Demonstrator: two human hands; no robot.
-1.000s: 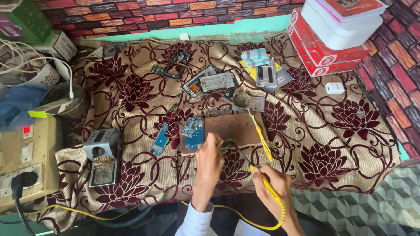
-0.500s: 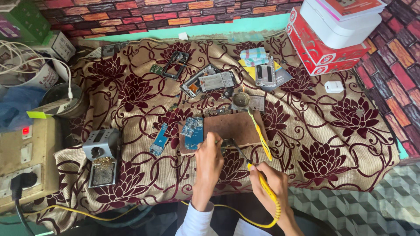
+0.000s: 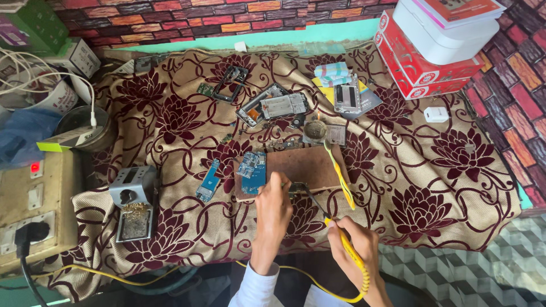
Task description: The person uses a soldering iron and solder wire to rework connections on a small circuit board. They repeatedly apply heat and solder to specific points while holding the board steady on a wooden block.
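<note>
I am pinching the yellow soldering iron [image 3: 346, 250] in my right hand [image 3: 354, 245], its tip meeting a small part at the wooden board [image 3: 304, 168]'s near edge. My left hand [image 3: 274, 200] is pressing fingers together there, on the tabletop.

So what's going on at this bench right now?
A person works over a floral cloth strewn with phone parts. The right hand holds a yellow soldering iron, its tip aimed at a small part pinned by the left hand at the edge of a brown board. Blue circuit boards lie alongside.
</note>
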